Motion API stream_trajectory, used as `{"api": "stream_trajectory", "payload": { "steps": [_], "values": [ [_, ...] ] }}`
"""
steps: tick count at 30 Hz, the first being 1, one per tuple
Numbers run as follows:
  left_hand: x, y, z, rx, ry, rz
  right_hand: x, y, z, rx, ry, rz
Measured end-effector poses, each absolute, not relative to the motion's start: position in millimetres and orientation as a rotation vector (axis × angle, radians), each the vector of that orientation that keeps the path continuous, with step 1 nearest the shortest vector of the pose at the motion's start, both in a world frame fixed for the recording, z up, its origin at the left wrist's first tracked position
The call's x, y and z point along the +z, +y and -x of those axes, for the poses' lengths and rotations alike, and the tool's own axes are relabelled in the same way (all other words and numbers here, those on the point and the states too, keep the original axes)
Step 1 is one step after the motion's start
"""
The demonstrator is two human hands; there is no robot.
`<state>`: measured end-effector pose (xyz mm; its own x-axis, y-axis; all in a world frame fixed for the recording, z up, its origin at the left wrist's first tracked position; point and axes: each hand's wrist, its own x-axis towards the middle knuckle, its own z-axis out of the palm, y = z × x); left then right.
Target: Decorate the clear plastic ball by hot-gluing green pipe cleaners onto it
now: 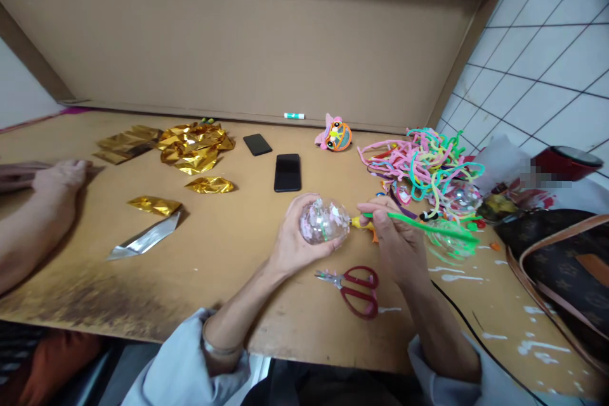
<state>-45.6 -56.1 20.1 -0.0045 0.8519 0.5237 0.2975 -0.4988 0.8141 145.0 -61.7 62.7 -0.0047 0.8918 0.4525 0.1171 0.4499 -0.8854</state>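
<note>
My left hand (pixel 295 238) is wrapped round a clear plastic ball (pixel 323 222) with pale pinkish bits and a green strip in or on it. Pinched between the thumb and fingers of my right hand (pixel 397 241) is a fuzzy green pipe cleaner (pixel 428 226), which trails off to the right. A yellow nozzle with a metal tip, seemingly of a glue gun (pixel 358 222), points at the ball's right side. Its body is hidden behind my right hand, so I cannot tell whether that hand grips it too. Red-handled scissors (pixel 354 288) lie open below the ball.
Pipe cleaners (pixel 419 162) are heaped at the right, near a brown handbag (pixel 566 266) and a black cord (pixel 476 323). Two phones (pixel 288 172), a decorated ball (pixel 334 134) and gold foil (pixel 197 144) lie farther back. Another person's hand (pixel 61 174) rests at the left.
</note>
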Motion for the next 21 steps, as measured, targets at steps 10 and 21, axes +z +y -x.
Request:
{"api": "stream_trajectory", "payload": {
  "steps": [10,21],
  "values": [
    [25,-56,51,1.477,1.205,-1.834,65,-56,-136,1.146,-1.144,0.892],
    [22,-47,54,1.506,1.359,-1.773,34,-69,-153,0.475,-1.888,0.998]
  ]
}}
